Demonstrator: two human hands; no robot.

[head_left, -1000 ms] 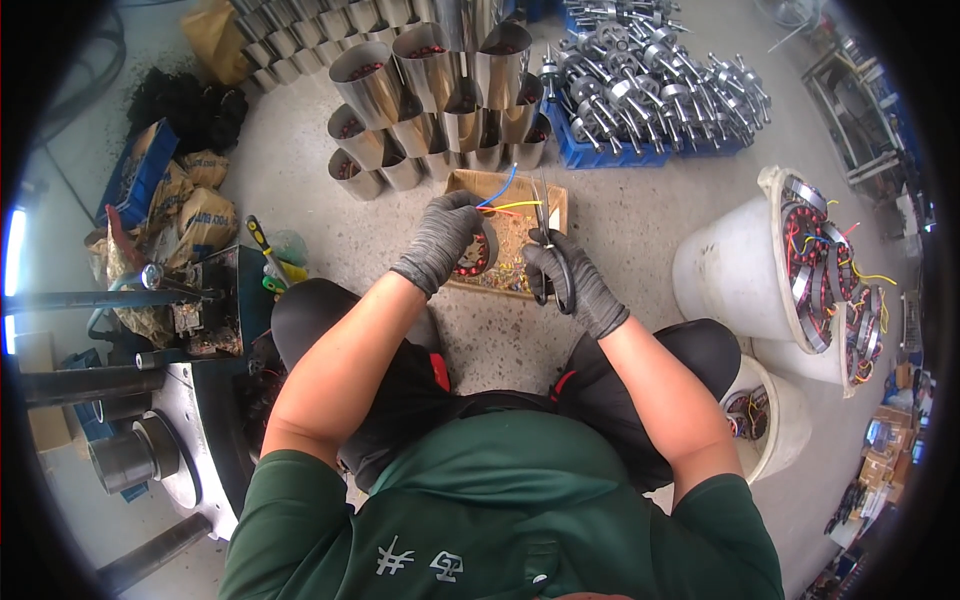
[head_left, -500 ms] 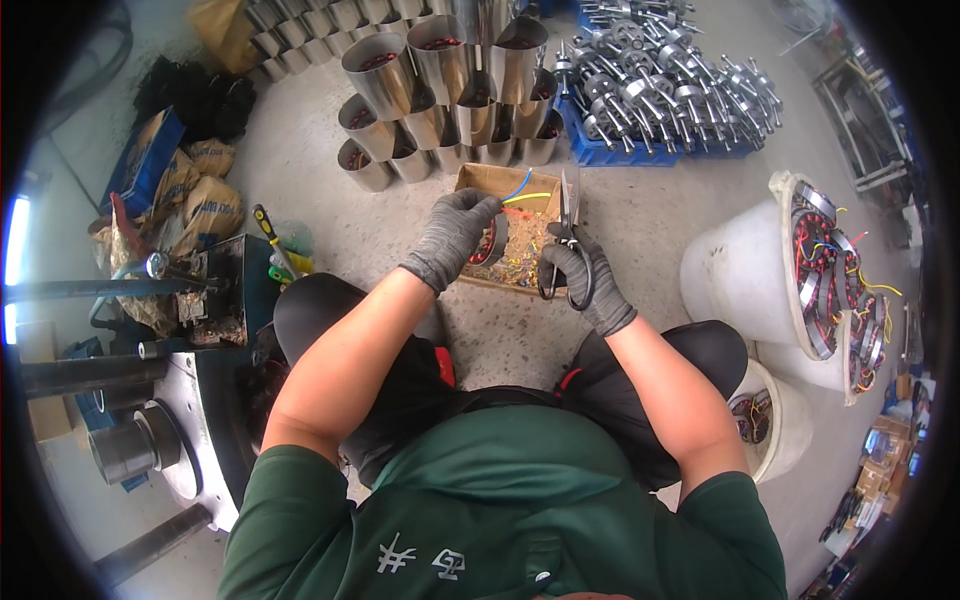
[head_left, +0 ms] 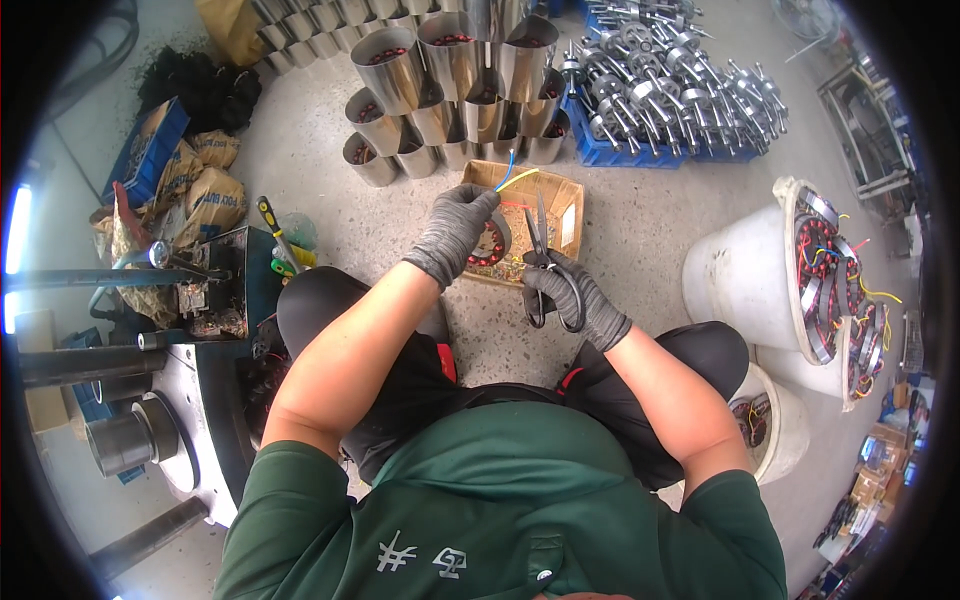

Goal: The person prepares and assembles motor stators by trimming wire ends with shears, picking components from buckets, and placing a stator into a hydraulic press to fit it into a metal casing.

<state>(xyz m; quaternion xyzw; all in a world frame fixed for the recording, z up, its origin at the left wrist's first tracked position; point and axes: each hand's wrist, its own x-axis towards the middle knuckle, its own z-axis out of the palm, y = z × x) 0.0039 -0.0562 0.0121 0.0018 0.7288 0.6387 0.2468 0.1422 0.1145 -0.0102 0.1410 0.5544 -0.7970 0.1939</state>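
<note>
My left hand (head_left: 457,228), in a grey glove, pinches a blue wire (head_left: 508,168) and a yellow wire (head_left: 519,180) that stick up past its fingertips. Just below those fingers hangs a ring-shaped motor stator (head_left: 488,246) with red windings, partly hidden by the hand. My right hand (head_left: 578,300), gloved too, grips black-handled scissors (head_left: 541,240) with its fingers at the loops. The scissor blades point away from me and stand apart, right of the wires and not touching them. Beneath both hands sits a cardboard box (head_left: 568,215) with small coloured wire scraps inside.
Stacked metal cylinders (head_left: 390,80) with red-wound parts stand beyond the box. Blue crates (head_left: 620,152) hold piled metal rotors (head_left: 660,90). White buckets (head_left: 735,270) of stators stand to the right. A press-like machine (head_left: 190,400) and a yellow-handled screwdriver (head_left: 275,230) are at left.
My right hand has brought the scissors left and slightly nearer to me, their blades now wider apart. The blue wire now points more upright, and the stator's red-wound ring shows more fully.
</note>
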